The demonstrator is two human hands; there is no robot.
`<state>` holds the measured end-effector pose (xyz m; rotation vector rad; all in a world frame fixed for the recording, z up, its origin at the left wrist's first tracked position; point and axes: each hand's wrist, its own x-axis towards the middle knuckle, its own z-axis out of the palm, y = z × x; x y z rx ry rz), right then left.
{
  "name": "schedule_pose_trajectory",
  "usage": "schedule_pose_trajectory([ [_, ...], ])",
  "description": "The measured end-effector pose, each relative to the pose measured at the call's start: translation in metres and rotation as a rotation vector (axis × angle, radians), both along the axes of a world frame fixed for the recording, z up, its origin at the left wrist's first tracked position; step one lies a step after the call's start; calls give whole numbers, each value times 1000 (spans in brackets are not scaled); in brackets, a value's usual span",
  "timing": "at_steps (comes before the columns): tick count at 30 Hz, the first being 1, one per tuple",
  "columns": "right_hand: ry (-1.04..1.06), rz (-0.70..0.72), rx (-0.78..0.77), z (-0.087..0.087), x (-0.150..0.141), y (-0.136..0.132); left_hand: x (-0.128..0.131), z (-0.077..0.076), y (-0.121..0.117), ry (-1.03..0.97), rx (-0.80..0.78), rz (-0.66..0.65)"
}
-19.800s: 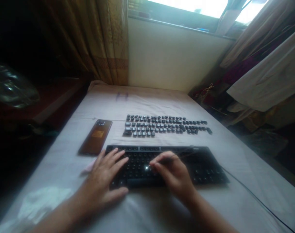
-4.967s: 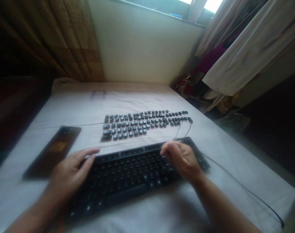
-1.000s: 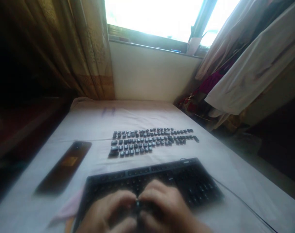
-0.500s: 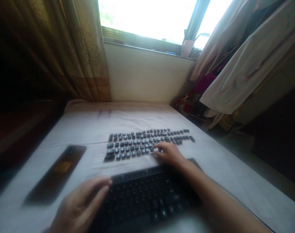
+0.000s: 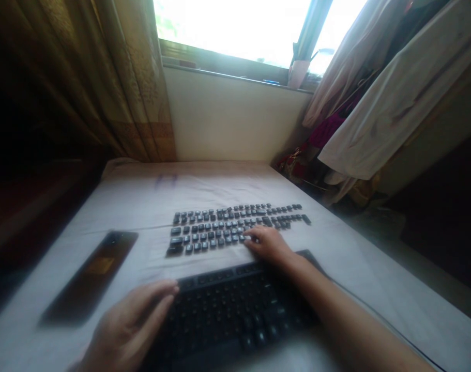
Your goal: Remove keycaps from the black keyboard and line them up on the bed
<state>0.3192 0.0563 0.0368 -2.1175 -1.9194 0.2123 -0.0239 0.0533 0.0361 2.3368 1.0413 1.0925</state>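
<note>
A black keyboard point(image 5: 219, 305) lies at the front of the cloth-covered surface, blurred, with most of its key places showing bare and a few large keys left at the lower right. My left hand point(image 5: 130, 320) grips its left end, thumb and fingers around the top corner. Beyond it, loose black keycaps point(image 5: 208, 235) are laid out in several rows. My right hand point(image 5: 268, 243) reaches over the keyboard to the lower rows, with thumb and fingertips pinched at a keycap point(image 5: 246, 237); the fingers partly hide it. My right forearm covers the keyboard's right part.
A dark phone point(image 5: 90, 276) lies face down on the left of the white cloth point(image 5: 150, 201). A cable point(image 5: 382, 315) runs along the right side. Curtains point(image 5: 142, 82), a window and hanging clothes point(image 5: 370, 119) stand behind and to the right.
The right hand's fingertips have drawn closer together at the keycaps. The left hand and keyboard stay in place; the view has shifted very slightly.
</note>
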Motion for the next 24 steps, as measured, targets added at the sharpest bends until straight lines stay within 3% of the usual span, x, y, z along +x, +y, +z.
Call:
schedule_pose_trajectory([
  [11, 121, 7, 63, 0, 1, -2, 0, -1, 2, 7, 2, -4],
  [17, 346, -23, 189, 15, 9, -19, -2, -3, 7, 65, 54, -10],
  [24, 964, -235, 457, 35, 2, -64, -12, -12, 22, 240, 132, -13],
])
